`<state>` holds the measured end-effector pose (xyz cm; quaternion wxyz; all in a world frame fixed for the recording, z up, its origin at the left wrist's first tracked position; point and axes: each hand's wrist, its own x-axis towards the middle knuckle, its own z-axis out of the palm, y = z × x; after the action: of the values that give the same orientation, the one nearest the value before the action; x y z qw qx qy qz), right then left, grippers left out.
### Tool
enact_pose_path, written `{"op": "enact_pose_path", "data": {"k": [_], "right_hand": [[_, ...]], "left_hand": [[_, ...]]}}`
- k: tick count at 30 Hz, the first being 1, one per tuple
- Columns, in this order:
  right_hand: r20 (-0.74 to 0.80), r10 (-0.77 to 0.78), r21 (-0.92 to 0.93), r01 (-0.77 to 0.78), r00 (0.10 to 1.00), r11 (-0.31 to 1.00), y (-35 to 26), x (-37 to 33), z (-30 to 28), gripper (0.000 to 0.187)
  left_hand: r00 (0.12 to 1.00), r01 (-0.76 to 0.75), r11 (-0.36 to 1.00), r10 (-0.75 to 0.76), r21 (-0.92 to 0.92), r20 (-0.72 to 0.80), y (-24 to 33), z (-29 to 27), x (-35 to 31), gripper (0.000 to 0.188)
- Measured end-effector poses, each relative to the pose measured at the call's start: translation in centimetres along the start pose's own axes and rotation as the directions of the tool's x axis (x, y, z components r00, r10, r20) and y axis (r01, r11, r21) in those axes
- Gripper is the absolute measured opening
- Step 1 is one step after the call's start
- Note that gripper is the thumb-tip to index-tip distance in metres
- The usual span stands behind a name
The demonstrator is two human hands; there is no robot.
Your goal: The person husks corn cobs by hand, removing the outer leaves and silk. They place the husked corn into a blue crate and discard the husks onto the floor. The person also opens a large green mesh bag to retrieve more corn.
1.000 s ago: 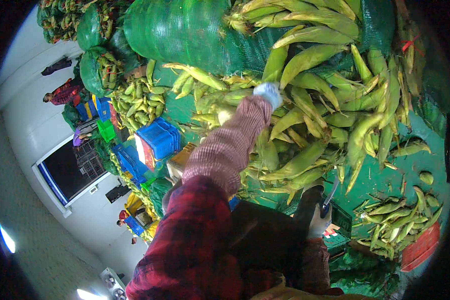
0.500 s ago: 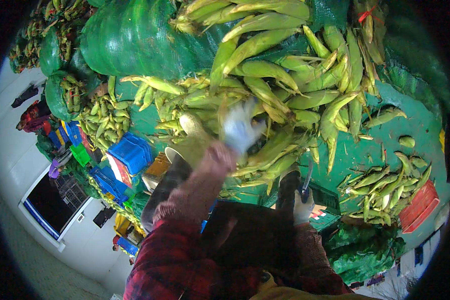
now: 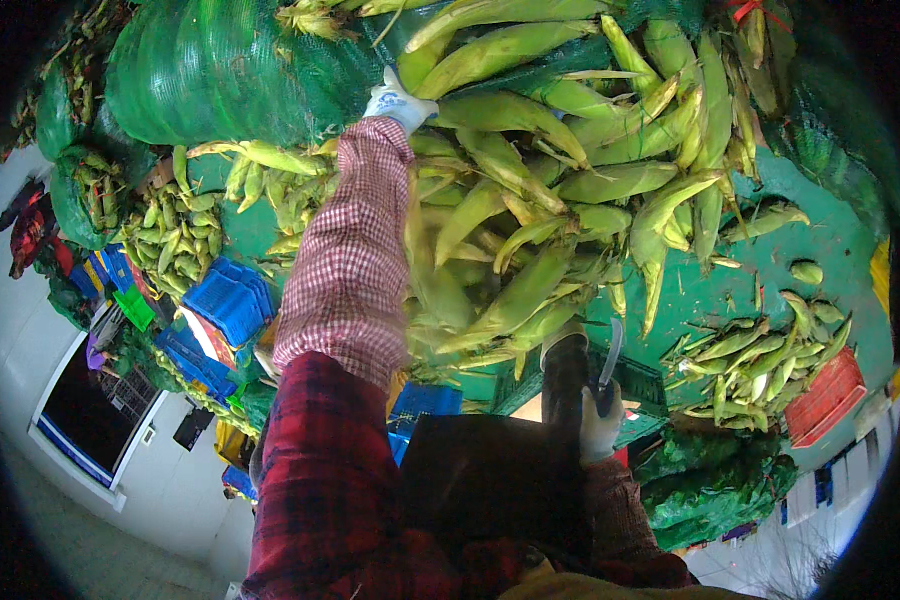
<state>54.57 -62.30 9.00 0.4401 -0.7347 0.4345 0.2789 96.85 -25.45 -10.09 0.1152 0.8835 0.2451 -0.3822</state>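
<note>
The left hand (image 3: pixel 402 105), covered by a white glove, is stretched far forward to the edge of a large green mesh bag (image 3: pixel 230 70), where ears of corn (image 3: pixel 520 120) in yellow-green husks are heaped. Its thumb and a finger are seen spread apart beside the husks, but whether an ear is gripped or only touched cannot be told. The arm is covered by a pink-and-white checked oversleeve (image 3: pixel 345 260), which is worn over a red-and-black plaid sleeve (image 3: pixel 320 440).

The right hand (image 3: pixel 601 425), also gloved, is held low and near the body. A knife (image 3: pixel 612 352) is grasped in it by the dark handle, with the pale blade pointed up and away from the person. A dark green crate (image 3: pixel 645 390) is seen just beside this hand, partly hidden by it and by the leg.

The main heap of corn is spread across the green floor (image 3: pixel 845 225), between the mesh bag and the person, and some ears are laid over the bag's edge. The person's lap is covered by something dark (image 3: pixel 490 490). To the right, a smaller green pile (image 3: pixel 760 365) is placed against a red crate (image 3: pixel 825 400), with crumpled green netting (image 3: pixel 715 480) nearer the person. To the left, blue crates (image 3: pixel 228 300) are stacked near another corn pile (image 3: pixel 170 235).
</note>
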Motion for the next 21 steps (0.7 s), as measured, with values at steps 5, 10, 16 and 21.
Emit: {"op": "enact_pose_path", "data": {"k": [5, 10, 16, 21], "right_hand": [[0.008, -0.053, -0.049, 0.053, 0.999, 0.997, 0.5, 0.0, 0.8, 0.035], [-0.011, -0.100, -0.147, 0.097, 0.995, 0.984, -1.4, -0.3, 0.8, 0.041], [-0.025, -0.237, -0.156, 0.230, 0.971, 0.961, 0.2, -0.3, 1.6, 0.041], [-0.070, -0.150, -0.086, 0.144, 0.986, 0.986, 1.0, 0.1, 0.9, 0.038]], "left_hand": [[0.993, -0.115, 0.985, 0.109, -0.130, -0.046, -2.7, 0.8, -3.9, 0.110], [0.977, -0.211, 0.928, 0.194, -0.307, -0.085, -4.8, 4.7, -18.8, 0.113], [0.991, -0.059, 0.959, 0.089, -0.278, 0.096, -8.1, 12.6, -32.1, 0.115], [0.949, -0.281, 0.953, 0.293, 0.109, -0.115, -3.0, 6.4, -26.6, 0.121]]}}
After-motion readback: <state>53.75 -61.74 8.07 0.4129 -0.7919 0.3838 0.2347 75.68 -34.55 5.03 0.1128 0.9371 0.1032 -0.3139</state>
